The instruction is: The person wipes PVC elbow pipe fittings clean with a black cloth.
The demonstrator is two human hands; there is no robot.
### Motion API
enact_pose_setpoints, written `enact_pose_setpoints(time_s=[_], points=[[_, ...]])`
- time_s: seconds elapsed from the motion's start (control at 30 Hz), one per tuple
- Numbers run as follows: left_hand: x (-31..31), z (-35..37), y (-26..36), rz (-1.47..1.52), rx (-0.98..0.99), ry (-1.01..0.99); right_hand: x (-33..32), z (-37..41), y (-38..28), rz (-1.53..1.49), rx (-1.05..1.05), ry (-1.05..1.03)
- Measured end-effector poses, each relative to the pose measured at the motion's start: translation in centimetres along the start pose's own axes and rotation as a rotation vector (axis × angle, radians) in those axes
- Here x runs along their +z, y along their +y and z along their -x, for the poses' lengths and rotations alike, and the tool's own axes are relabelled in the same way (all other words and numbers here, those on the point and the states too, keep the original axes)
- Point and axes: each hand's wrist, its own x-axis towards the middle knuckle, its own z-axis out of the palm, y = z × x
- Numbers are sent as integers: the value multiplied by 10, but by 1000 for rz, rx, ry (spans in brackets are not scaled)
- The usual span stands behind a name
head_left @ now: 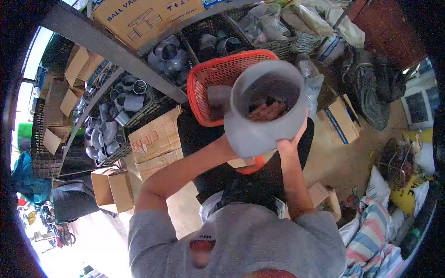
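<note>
A large grey plastic pipe fitting (252,134) with a wide round mouth is held up in front of me, its opening tilted toward the camera. My right hand (293,139) is closed on its lower right side, thumb on the outer wall. My left forearm passes behind the fitting's lower left. Through the mouth, the curled fingers of my left hand (269,110) show inside; the rest of that hand is hidden. Just beyond the fitting stands an orange-red plastic basket (199,99), and a grey pipe piece (219,96) lies in it.
Dark crates of grey fittings (109,123) stand on a rack at left, more behind the basket. A metal post (120,53) slants across the upper left. Cardboard boxes (111,189) sit on the floor at both sides. Striped sacks (371,231) lie at lower right.
</note>
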Motion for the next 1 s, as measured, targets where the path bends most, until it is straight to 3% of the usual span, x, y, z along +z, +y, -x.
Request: enact_pose_setpoints(time_s=[0.03,0.17,0.2,0.23,0.27,0.43,0.47,0.5,0.53,0.6,0.67,0.7,0.73,0.77,0.8,0.87,0.9,0.97,1.0], points=[[-2,30,-65,-697,29,-249,-5,6,6,-93,105,58],[-2,36,-26,-579,214,-169,-10,13,12,-139,106,51],[-3,36,-18,-353,50,-146,-28,28,42,-135,106,49],[-3,38,-14,-126,-114,-126,-58,53,89,-344,135,25],[1,41,-17,-124,-116,-128,-74,68,113,-554,164,2],[22,56,-56,759,-527,361,-24,89,109,-702,241,33],[22,58,-57,760,-525,358,-22,97,110,-673,221,96],[20,60,-55,581,-406,290,-92,155,195,-819,528,271],[17,62,-54,400,-286,223,-88,147,189,-819,526,266],[12,71,-48,41,-61,89,-66,123,147,-499,58,-22],[9,76,-39,-316,163,-56,-48,92,89,-626,100,-38],[2,59,-12,-318,164,-61,-41,80,75,-753,130,-55],[-9,31,35,-118,-38,-23,-37,77,74,-755,127,-49],[-16,14,59,84,-242,20,-35,76,74,-704,131,58],[-21,6,53,86,-244,20,-32,72,71,-651,136,161],[-30,-6,36,-877,199,-110,-5,45,29,-608,101,96],[-25,-7,25,-883,206,-111,1,38,15,-468,143,131],[-7,3,-8,390,-250,9,-1,36,18,-320,130,140],[-3,15,-30,393,-253,9,-1,34,14,-317,134,141]])
